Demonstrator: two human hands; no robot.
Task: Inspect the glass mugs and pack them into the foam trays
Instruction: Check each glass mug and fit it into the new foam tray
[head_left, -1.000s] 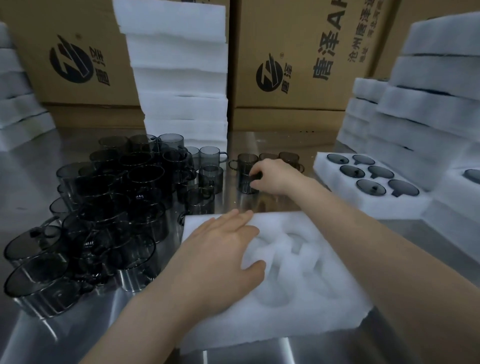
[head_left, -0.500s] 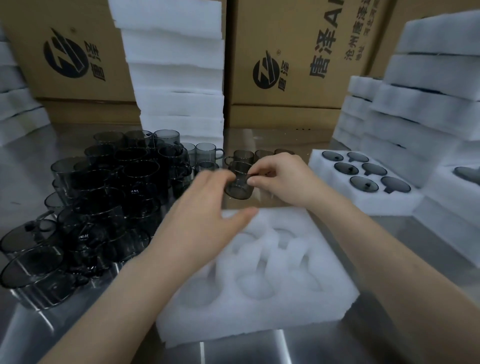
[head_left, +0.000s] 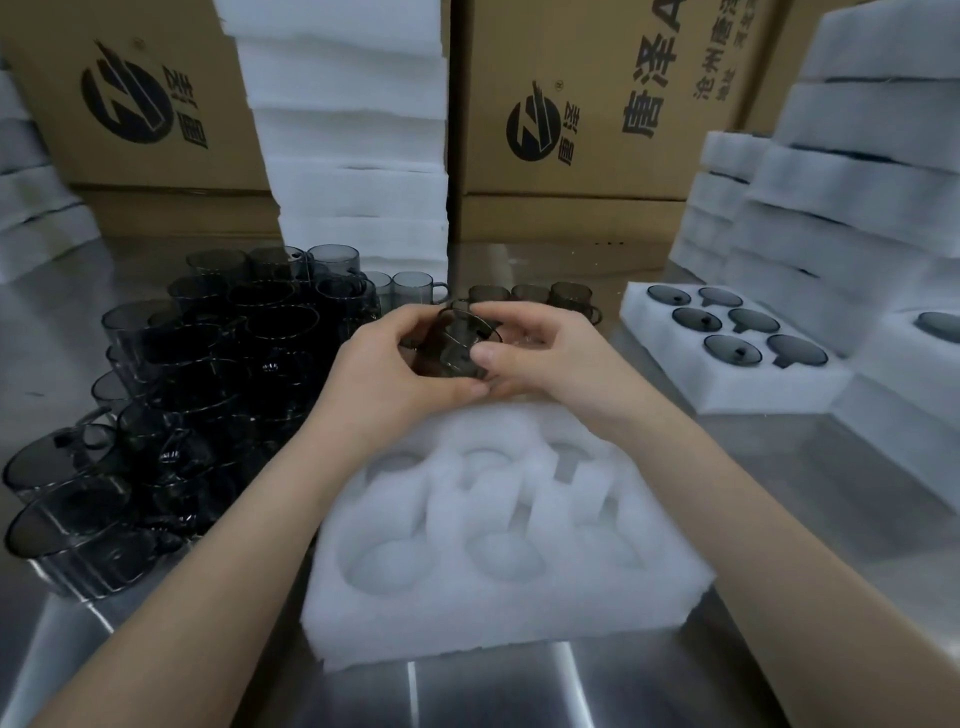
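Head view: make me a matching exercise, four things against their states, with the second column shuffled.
Things:
1. lifted mug
2. near foam tray
3. right foam tray
4. loose mugs

States:
A. crowded together, unpacked, on the person's left
B. six pockets, each with a mug in it
C. gripped by the left hand and the right hand
D. pockets empty

Pairs: 1-C, 2-D, 3-B, 4-A
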